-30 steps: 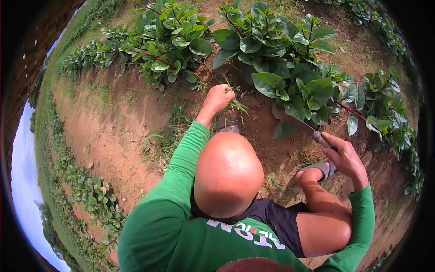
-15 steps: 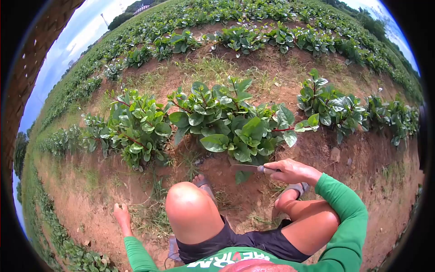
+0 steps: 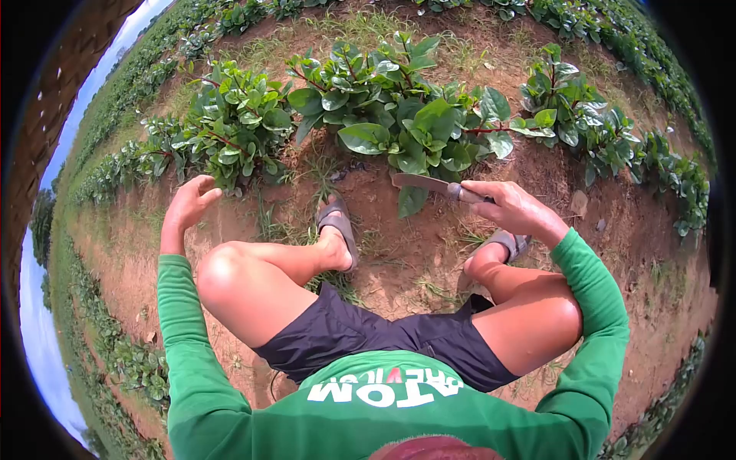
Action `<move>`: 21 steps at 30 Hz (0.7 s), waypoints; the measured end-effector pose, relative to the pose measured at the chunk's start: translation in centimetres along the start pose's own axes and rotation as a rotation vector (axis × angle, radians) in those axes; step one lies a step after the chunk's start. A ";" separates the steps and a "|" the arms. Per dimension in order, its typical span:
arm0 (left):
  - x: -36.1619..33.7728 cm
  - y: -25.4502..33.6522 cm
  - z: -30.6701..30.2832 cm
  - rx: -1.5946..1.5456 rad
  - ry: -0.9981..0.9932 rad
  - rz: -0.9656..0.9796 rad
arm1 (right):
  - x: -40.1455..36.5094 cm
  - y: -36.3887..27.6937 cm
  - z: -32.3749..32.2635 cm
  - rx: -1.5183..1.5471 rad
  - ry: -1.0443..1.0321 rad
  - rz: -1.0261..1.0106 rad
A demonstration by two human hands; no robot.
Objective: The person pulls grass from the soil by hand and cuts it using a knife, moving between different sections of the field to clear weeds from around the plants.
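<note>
My right hand [image 3: 510, 207] is closed round the handle of a knife [image 3: 423, 182]. Its broad, dull blade points left, just below the leaves of the middle leafy plant [image 3: 399, 111], which has glossy green leaves and reddish stems. One large leaf [image 3: 412, 201] hangs below the blade. Off to the left, my left hand [image 3: 190, 205] is raised with nothing in it, thumb and fingers apart. Its fingertips are near the lower edge of the left leafy plant [image 3: 230, 126].
More leafy plants [image 3: 571, 107] continue the row to the right. Between my sandalled feet lies brown soil [image 3: 391, 261] with tufts of grass. A flat brownish piece [image 3: 579, 204] lies on the ground beyond my right hand. Further planted rows [image 3: 138, 360] run along the left.
My left hand has risen from beside my left leg toward the left plant, and its fingers have opened. My left knee has swung outward. The view has tipped down; the knife stays in my right hand.
</note>
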State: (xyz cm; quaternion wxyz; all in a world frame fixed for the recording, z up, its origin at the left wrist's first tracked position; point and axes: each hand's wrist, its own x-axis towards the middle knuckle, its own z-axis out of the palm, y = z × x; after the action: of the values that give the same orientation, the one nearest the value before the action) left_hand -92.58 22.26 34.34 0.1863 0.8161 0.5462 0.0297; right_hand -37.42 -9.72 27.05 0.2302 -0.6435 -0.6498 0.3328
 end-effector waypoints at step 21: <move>16.2 4.8 25.0 0.411 -1.001 0.556 | 3.4 2.1 7.4 0.006 -0.159 0.228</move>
State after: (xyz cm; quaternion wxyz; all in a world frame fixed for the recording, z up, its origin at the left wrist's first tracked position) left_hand -75.54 28.46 10.23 0.2443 0.8624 0.1532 -0.4160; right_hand -41.55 -7.43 20.07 0.1407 -0.6840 -0.5876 0.4088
